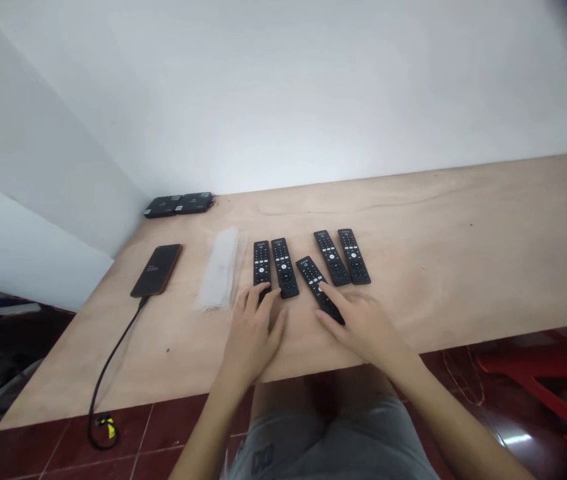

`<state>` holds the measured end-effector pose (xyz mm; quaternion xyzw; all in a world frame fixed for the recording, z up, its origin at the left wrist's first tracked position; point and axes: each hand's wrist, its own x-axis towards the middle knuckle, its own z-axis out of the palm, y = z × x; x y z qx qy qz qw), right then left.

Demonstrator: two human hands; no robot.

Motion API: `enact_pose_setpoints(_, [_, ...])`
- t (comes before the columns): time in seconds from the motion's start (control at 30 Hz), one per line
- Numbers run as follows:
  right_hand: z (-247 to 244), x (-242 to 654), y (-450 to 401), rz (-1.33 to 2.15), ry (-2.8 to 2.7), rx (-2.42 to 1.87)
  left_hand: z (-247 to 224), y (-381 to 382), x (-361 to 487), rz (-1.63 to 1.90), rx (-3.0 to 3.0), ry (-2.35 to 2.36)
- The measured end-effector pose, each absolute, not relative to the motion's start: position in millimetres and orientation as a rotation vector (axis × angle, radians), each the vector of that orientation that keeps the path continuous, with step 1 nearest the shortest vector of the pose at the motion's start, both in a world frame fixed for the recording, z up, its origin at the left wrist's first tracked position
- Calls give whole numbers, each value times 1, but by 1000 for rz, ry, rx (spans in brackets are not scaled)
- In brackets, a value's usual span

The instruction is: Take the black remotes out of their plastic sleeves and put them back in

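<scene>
1. Head view: from here I see a slanted remote (312, 277) on the wooden surface (438, 267), between two upright-lying pairs, its lower end by the right hand (367, 325).
2. I'd judge it light, stiff and plastic: a bit slick on its face, tough enough for ordinary handling. The long side edges near the middle look the best hold, keeping pressure off the buttons.
3. The right hand's fingers (334, 294) are partly spread: the index tip is on the button face, the thumb beside the lower left edge. I cannot tell whether they grip it.
4. The left hand (252, 330) is loosely open, thumb parted. One fingertip is at the lower end of the leftmost remote (262, 261), another close to the neighbouring remote (284, 267); neither looks gripped.
5. The right-hand pair (354, 255) lies just beyond the slanted one, with no fingers on it.
</scene>
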<state>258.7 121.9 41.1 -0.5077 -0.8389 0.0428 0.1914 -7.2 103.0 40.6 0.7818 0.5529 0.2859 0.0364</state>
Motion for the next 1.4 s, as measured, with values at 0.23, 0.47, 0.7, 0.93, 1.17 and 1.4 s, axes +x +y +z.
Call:
enact_pose_setpoints(0.23, [59, 251, 127, 247, -2438, -1372, 42, 100, -4, 879, 2388, 1724])
enact_pose_setpoints(0.47, [51, 253, 115, 344, -2357, -1283, 41, 99, -2, 862, 2393, 1736])
enact_pose_setpoints(0.7, [44, 244, 125, 377, -2370, -1240, 39, 98, -4, 812, 2424, 1727])
enact_pose_setpoints(0.93, [36, 243, 124, 339, -2345, -1240, 41, 98, -2, 794, 2404, 1730])
enact_pose_setpoints(1.17, [39, 243, 119, 289, -2296, -1219, 43, 98, -3, 779, 2402, 1761])
enact_pose_setpoints(1.4, [32, 264, 115, 76, -2132, -1337, 43, 98, -3, 779, 2385, 1764])
